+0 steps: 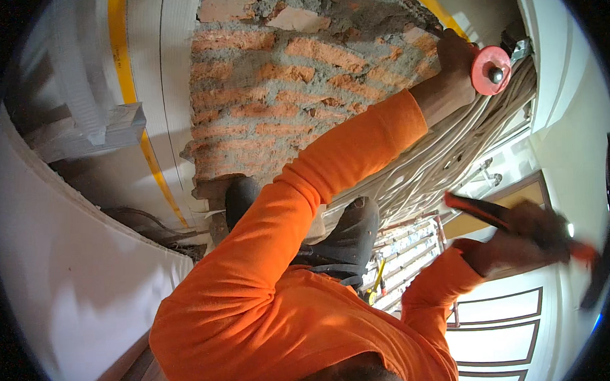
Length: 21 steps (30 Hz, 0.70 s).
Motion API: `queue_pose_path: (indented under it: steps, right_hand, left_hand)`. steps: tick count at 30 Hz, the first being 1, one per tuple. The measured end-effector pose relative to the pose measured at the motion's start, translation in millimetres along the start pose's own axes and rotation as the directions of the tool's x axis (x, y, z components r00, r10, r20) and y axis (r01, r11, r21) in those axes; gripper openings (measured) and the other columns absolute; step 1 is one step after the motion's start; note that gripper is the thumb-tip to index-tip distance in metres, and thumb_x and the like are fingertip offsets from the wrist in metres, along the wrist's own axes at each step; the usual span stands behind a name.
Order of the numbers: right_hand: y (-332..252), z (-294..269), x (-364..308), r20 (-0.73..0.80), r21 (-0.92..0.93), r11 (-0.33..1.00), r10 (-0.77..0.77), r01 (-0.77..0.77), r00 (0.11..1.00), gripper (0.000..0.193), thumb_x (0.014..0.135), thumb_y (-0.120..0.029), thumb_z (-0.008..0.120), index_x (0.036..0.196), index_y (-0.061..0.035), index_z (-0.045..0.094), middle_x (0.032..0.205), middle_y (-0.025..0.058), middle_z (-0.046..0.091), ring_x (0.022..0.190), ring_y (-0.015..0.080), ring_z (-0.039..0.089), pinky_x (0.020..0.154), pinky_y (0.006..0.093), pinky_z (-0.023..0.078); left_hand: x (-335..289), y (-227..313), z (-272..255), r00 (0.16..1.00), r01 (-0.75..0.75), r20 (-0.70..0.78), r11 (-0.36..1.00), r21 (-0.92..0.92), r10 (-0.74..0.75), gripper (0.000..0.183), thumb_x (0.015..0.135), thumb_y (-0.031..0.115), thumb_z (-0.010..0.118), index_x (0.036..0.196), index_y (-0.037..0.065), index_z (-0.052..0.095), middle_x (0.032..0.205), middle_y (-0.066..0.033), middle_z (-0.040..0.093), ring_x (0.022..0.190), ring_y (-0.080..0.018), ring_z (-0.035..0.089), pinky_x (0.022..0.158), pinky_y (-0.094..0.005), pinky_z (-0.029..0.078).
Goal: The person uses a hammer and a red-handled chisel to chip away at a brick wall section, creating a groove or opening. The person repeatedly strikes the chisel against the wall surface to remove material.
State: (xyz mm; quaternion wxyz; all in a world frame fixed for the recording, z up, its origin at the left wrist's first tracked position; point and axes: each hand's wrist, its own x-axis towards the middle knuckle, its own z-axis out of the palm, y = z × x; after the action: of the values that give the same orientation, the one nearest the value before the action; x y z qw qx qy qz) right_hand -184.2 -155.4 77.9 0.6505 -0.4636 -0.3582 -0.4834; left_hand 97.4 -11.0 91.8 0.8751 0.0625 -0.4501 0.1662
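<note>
My left hand, at the end of an outstretched orange sleeve, is wrapped round a chisel with a round red hand guard. The chisel's metal striking end points back toward me, while its tip is hidden behind my hand and the guard. At the right, my right hand grips a hammer by its black and red handle. The dark hammer head is smeared by motion near the picture's right edge, apart from the chisel.
Rough exposed brickwork lies beyond my left arm. A thick bundle of pale cables runs below the chisel. White boards with a yellow stripe and a metal channel stand at the left. Slatted scaffolding shows lower down.
</note>
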Motion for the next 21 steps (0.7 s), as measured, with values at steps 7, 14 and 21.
queue_pose_path:
  steps: [7, 14, 21]
  right_hand:
    - [-27, 13, 15, -0.202, 0.034, 0.882, -0.454, 0.469, 0.868, 0.054, 0.088, -0.065, 0.042, 0.079, -0.0138, 0.057, 0.071, 0.0013, 0.056, 0.064, 0.0171, 0.055, 0.053, 0.0311, 0.044]
    - [67, 11, -44, 0.239, -0.378, 0.845, 0.483, -0.378, 0.842, 0.051, 0.097, -0.056, 0.035, 0.071, -0.0131, 0.043, 0.052, -0.0044, 0.03, 0.039, 0.0056, 0.027, 0.034, 0.0227, 0.023]
    - [-44, 15, 12, -0.148, 0.039, 0.918, -0.385, 0.395, 0.911, 0.054, 0.097, -0.058, 0.029, 0.066, -0.0144, 0.039, 0.05, -0.0041, 0.03, 0.036, 0.0068, 0.028, 0.032, 0.0213, 0.024]
  left_hand:
    - [-1, -3, -3, 1.0, 0.0, 0.02, 1.0, -0.004, 0.0, 0.023, 0.088, 0.027, 0.053, 0.088, 0.005, 0.061, 0.082, -0.0078, 0.064, 0.07, -0.0195, 0.063, 0.065, -0.0322, 0.053]
    - [15, -8, 1, 0.99, 0.112, 0.093, 0.993, -0.039, -0.108, 0.023, 0.088, 0.026, 0.052, 0.088, 0.005, 0.06, 0.081, -0.0074, 0.063, 0.069, -0.0196, 0.063, 0.064, -0.0322, 0.053]
    - [1, 4, -4, 1.0, -0.013, 0.003, 0.999, 0.042, 0.013, 0.014, 0.084, 0.02, 0.058, 0.09, 0.007, 0.06, 0.084, -0.0052, 0.063, 0.073, -0.019, 0.062, 0.067, -0.0316, 0.052]
